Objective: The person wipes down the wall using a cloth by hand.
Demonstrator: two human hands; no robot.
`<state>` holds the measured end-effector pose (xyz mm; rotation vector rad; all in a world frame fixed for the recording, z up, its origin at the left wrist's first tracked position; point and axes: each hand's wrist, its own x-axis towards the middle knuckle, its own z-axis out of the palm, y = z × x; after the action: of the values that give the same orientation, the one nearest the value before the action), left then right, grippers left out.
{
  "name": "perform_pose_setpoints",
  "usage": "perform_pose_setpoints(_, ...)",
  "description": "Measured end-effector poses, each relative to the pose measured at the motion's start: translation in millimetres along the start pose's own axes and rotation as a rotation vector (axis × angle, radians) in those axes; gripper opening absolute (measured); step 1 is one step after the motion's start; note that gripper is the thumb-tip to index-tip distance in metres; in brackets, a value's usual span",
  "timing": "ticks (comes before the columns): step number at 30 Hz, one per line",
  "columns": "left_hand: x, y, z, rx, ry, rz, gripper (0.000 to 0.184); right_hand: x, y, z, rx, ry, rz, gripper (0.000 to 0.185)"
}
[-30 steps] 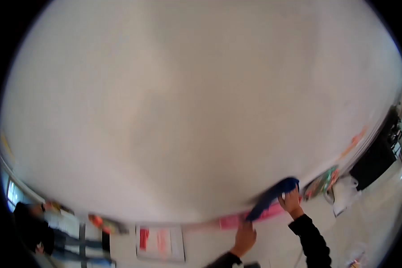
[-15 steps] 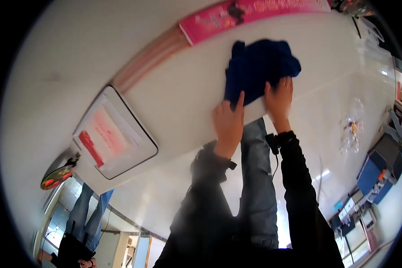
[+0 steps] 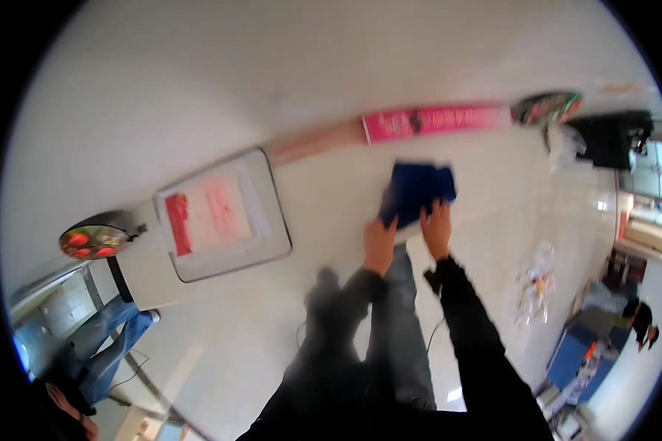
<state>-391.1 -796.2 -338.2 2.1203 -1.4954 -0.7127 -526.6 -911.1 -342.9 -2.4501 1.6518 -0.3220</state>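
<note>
A dark blue cloth (image 3: 419, 189), bunched into a compact, roughly folded shape, lies near the front edge of the pale table (image 3: 331, 191). At its near left corner is my left hand (image 3: 379, 244), thumb stretched away from the other fingers and touching the cloth's edge. My right hand (image 3: 438, 229) rests its outstretched fingers on the near right part, with the thumb apart. Neither hand is visibly closed around the fabric, though motion blurs the fingertips.
Left of the cloth, a dark-rimmed tray (image 3: 278, 213) holds a red-and-white packet (image 3: 217, 213). A pink printed box (image 3: 441, 123) lies behind the cloth. Round patterned objects (image 3: 88, 241) stand at the table's ends. A person in jeans (image 3: 121, 331) is at lower left.
My view has swung and pulled back, so the table looks flatter and smaller. The cloth now looks more compact and squared. Both hands stay at its near edge.
</note>
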Motion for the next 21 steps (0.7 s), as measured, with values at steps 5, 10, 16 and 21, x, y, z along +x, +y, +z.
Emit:
perform_pose_setpoints(5, -70, -67, -8, 0.066, -0.129, -0.087, 0.035, -70, -16, -13, 0.007, -0.471, 0.061, 0.050)
perform_pose_setpoints(10, -118, -122, -95, -0.593, 0.096, -0.139, 0.050, -135, -50, -4, 0.657, -0.337, 0.316, 0.042)
perform_pose_setpoints(16, -174, -148, -204, -0.276, 0.226, -0.206, 0.018, -116, -60, -105, 0.947, -0.466, 0.351, 0.039)
perform_pose_setpoints(21, -154, -56, -319, -1.160, 0.217, -0.507, 0.024, -64, -83, -191, 1.657, -0.391, 0.440, 0.026)
